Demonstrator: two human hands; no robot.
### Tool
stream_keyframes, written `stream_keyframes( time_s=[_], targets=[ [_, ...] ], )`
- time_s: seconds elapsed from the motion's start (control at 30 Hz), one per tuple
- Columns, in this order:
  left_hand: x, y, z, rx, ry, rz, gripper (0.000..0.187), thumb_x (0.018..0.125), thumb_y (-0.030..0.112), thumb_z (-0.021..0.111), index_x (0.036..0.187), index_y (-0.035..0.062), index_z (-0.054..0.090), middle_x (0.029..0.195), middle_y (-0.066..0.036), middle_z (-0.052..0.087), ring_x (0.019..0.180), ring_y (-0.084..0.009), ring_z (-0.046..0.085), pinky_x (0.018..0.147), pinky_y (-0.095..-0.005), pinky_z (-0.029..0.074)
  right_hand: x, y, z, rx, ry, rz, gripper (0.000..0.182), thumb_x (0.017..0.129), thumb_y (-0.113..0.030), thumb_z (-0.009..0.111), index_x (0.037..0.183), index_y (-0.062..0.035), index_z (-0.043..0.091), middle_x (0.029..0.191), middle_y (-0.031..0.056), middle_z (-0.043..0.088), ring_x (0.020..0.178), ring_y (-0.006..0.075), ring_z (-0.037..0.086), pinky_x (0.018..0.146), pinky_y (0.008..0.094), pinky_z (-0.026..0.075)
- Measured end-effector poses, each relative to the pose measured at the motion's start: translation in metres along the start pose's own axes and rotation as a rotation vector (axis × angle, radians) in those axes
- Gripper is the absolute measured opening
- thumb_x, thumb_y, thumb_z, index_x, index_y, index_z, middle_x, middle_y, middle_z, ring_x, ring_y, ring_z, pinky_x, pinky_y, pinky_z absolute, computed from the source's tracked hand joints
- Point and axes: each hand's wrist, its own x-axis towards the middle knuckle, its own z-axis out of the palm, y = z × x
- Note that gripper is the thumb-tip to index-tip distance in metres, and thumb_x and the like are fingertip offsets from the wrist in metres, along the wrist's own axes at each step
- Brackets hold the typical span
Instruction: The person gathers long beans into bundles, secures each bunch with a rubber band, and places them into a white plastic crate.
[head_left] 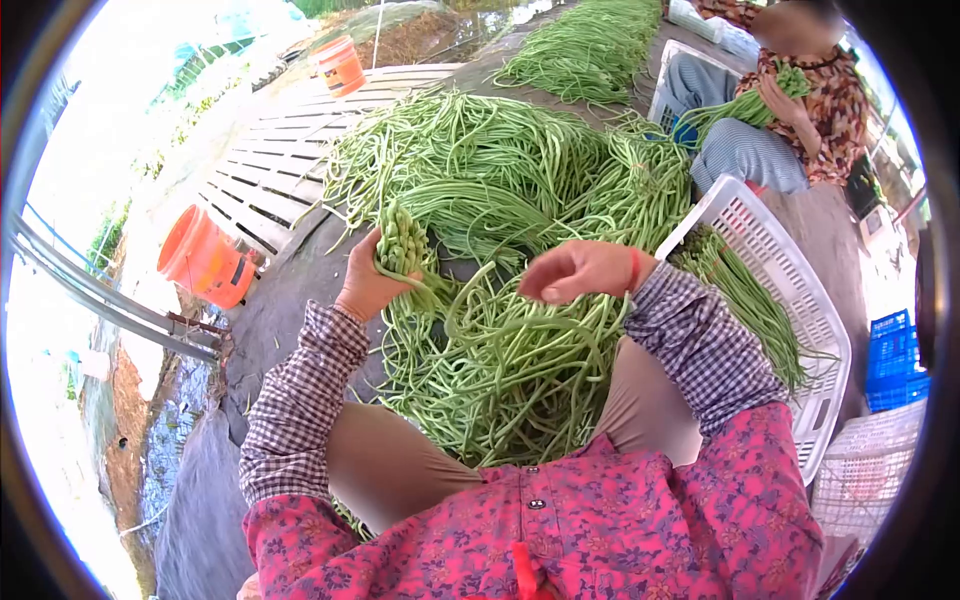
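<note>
My left hand (368, 278) is wrapped round a bundle of long green beans (402, 245), its ends standing up above the fist. To the right, over the loose beans (530, 370) between my knees, hovers my right hand (580, 272), its fingers curled and slightly blurred. A bean loops up close to its fingertips; whether they touch is unclear, and nothing shows between the fingers. Behind both hands lies a large heap of beans (470, 150) on dark ground cloth.
A white crate (825, 385) holding beans stands at my right. Beyond it a seated co-worker (800, 110) holds a bunch of beans. Orange buckets (205, 258) stand at the left near a slatted panel (270, 160). Blue crates (893, 360) are at the far right.
</note>
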Motion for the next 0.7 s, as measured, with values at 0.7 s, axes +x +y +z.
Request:
stream_keyframes(
  time_s=[0.7],
  targets=[
    [0.007, 0.054, 0.015, -0.911, 0.598, 0.056, 0.036, 0.072, -0.007, 0.068, 0.103, 0.0046, 0.052, 0.087, -0.007, 0.06, 0.077, -0.0203, 0.063, 0.07, -0.035, 0.056, 0.043, -0.051, 0.038, -0.06, 0.563, -0.573, 0.015, 0.088, -0.009, 0.058, 0.096, 0.0033, 0.063, 0.085, 0.0081, 0.066, 0.075, 0.0129, 0.062, 0.07, 0.0242, 0.051]
  ],
)
